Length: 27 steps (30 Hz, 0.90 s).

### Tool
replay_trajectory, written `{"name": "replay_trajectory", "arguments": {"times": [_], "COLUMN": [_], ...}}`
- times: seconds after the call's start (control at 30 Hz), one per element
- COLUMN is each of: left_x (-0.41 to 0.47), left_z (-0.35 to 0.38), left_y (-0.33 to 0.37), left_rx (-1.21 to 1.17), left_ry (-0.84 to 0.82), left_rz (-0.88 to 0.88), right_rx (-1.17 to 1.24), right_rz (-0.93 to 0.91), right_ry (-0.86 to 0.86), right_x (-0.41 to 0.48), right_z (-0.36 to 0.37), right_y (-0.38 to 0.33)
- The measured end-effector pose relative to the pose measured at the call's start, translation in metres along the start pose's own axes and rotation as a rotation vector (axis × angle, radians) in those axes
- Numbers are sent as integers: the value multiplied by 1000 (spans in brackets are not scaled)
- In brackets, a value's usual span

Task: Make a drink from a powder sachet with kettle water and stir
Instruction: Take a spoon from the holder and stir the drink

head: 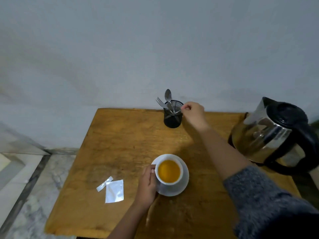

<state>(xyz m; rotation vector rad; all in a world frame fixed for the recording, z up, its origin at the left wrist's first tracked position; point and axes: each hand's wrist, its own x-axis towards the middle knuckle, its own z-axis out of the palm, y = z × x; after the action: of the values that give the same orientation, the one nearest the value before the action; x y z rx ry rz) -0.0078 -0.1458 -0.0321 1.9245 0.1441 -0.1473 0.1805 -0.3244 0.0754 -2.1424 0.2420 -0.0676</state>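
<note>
Here's the cup [168,171], white, full of orange-yellow drink, sitting on its white saucer [185,182] near the front middle of the wooden tabletop [120,135]. The left hand [148,184] is right against the cup's left side, fingers [152,167] curled in around it, thumb side touching the rim area, steadying it on the saucer.

Up at the back edge, the right hand [194,113] reaches out to the black mesh holder [173,116]. Its fingers are pinched together at the holder's right rim, closed on the end of a thin metal handle [177,111] that slants down into the holder; whether that is a spoon or something else, I cannot tell. A spoon [168,97] and a fork [160,102] stand upright in the same holder, leaning to the left side.

Over on the left of the cup, the opened white sachet [114,191] lies flat on the tabletop, its torn-off strip [104,184] just beside it, touching at the upper corner.

At the right edge stands the kettle [272,135], shiny steel body, black lid and handle, well apart from the cup. A grey knitted sleeve [259,195] covers the right forearm.
</note>
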Motion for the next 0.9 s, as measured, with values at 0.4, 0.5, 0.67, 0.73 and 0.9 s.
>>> {"name": "replay_trajectory", "arguments": {"times": [0.4,0.5,0.67,0.73,0.9], "left_x": [4,5,6,6,7], "left_z": [-6,-6,-7,-8,-11], "left_y": [-4,-3,-4,-5,-5], "left_rx": [32,36,30,34,60], "left_ry": [-42,-41,-52,-64,-100], "left_rz": [-3,-6,5,11,34], "right_rx": [-371,-441,-478,-433,-362], "right_rz": [101,121,111,91,-135], "right_ry": [-108,-148,-137,-128,-45], "right_x": [65,74,73,70,60], "right_z": [67,71,69,63,31], "right_y": [-10,-10,-15,-22,-55]}}
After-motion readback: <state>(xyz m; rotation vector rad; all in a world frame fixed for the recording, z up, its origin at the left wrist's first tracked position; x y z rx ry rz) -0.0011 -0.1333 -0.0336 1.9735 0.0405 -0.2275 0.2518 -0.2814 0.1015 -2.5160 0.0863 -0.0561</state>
